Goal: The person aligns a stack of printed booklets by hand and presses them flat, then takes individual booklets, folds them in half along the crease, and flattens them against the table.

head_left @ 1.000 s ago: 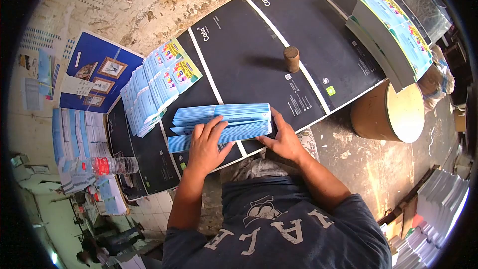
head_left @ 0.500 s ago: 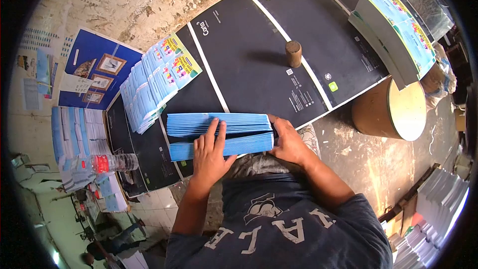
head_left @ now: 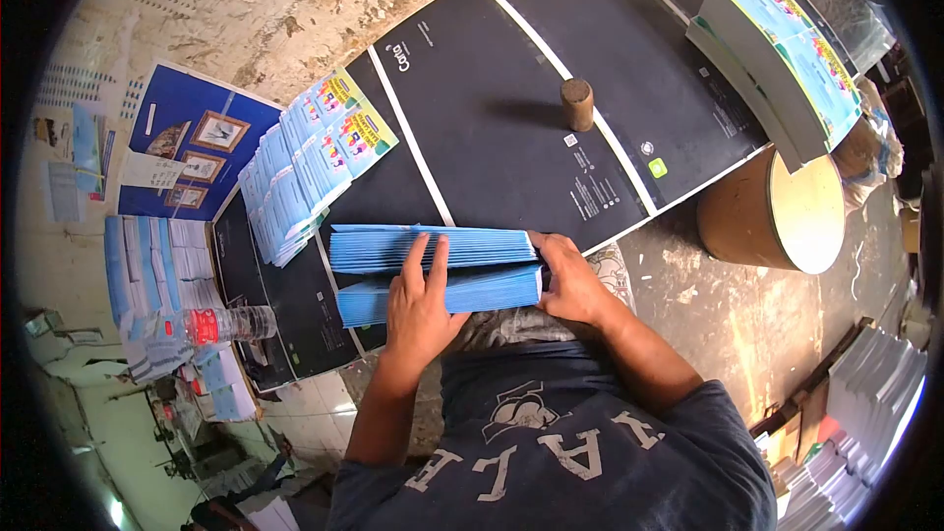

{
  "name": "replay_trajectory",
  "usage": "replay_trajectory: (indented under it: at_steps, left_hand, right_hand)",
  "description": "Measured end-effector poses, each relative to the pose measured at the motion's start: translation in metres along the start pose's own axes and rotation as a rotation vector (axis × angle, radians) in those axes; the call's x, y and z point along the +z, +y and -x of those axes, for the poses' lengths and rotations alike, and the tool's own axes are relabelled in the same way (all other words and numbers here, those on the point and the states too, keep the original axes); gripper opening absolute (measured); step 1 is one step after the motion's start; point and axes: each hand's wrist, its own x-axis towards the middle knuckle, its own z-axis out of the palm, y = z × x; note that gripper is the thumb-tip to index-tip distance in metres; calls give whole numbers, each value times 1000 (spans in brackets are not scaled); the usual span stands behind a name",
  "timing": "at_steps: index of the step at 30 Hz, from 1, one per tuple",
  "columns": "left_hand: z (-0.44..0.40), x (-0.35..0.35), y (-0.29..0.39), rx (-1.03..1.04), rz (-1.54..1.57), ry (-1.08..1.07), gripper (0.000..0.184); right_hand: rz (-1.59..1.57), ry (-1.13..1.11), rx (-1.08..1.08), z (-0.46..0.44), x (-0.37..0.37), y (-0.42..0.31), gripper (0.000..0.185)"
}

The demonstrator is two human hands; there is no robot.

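Note:
Two blocks of blue folded booklets lie side by side at the near edge of the black table, their folded edges up. The far block [head_left: 379, 248] and the near block [head_left: 501, 290] have a dark wedge-shaped gap between them. My left hand [head_left: 421, 300] rests across both blocks, with its fingers outstretched and touching the far one. At the right end, my right hand [head_left: 573, 280] grips the ends of both blocks, its thumb by the near one; some fingertips are hidden. Left of these, fanned booklets [head_left: 305, 162] with colourful covers lie in a heap.
A short wooden cylinder [head_left: 577, 104] stands on the black table [head_left: 452, 118]. A tall stack of printed sheets [head_left: 787, 59] sits at the far right, above a round brown drum [head_left: 747, 216]. At left are a water bottle [head_left: 231, 324] and a blue board [head_left: 197, 143].
My left hand has shifted slightly right. The near block's left end has tipped a little toward me, and the gap between the blocks looks wider. My right hand keeps its grip.

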Motion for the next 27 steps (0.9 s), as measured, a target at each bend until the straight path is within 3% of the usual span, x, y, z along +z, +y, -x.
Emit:
replay_trajectory:
  at_steps: [5,27]
  left_hand:
    - [-2,-5,3,-7,7,-79,110]
    - [-3,-1,1,30,-51,-11,115]
  right_hand:
    - [-21,-8,-21,-2,-1,0,88]
    - [-74,33,78,-1,-3,-7,88]
